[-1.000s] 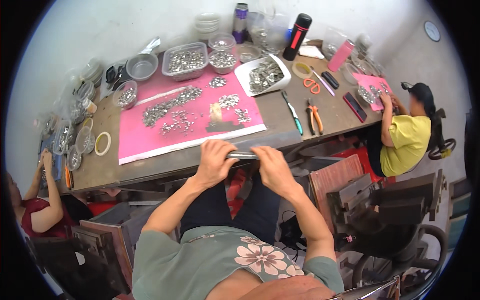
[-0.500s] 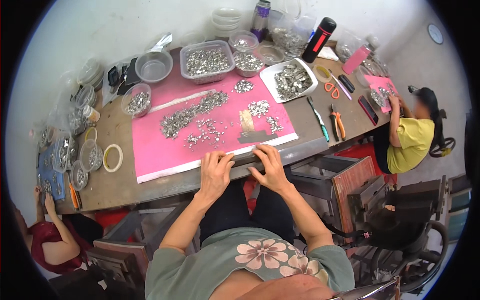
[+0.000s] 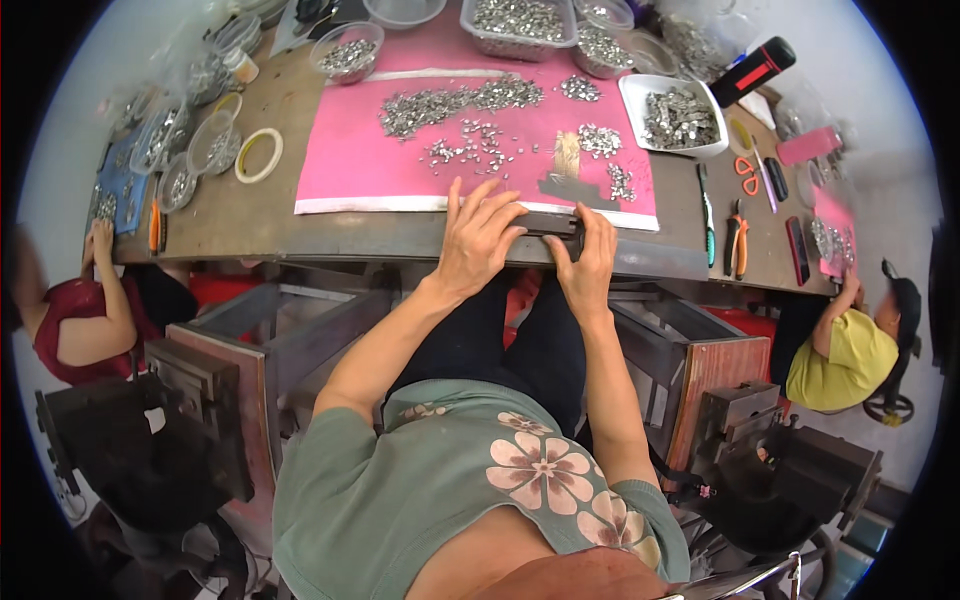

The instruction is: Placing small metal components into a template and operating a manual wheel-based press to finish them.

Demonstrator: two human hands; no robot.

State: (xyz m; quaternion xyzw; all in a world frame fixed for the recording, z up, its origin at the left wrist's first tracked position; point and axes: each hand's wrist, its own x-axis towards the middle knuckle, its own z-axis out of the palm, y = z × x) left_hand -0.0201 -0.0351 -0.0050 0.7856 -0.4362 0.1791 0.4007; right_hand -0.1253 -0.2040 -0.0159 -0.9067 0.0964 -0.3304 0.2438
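At the table's front edge lies a dark, narrow, bar-like block (image 3: 548, 224), between my two hands. My left hand (image 3: 478, 240) is at its left end, with thumb and forefinger against it and the other fingers stretched over the pink sheet's edge. Thumb and fingers of my right hand (image 3: 588, 258) close around the right end. Beyond them a pink sheet (image 3: 345, 165) carries small shiny metal pieces: a long heap (image 3: 440, 108), a loose scatter (image 3: 470, 148) and small piles (image 3: 600, 140). A tan strip (image 3: 566, 155) and a grey patch lie near my right hand.
A white tray (image 3: 630, 95) and a clear tub (image 3: 480, 38) hold metal pieces. Right lie a toothbrush (image 3: 707, 215), pliers (image 3: 737, 245), orange scissors (image 3: 746, 175) and a phone (image 3: 797, 250). Tape (image 3: 245, 170) lies left. Persons work at both sides, in red (image 3: 85, 325) and yellow (image 3: 840, 365).
The view has turned and shifted, so the table sits higher in it. My hands stay at the table's front edge; my left fingers are now stretched out further, and more of the dark block shows.
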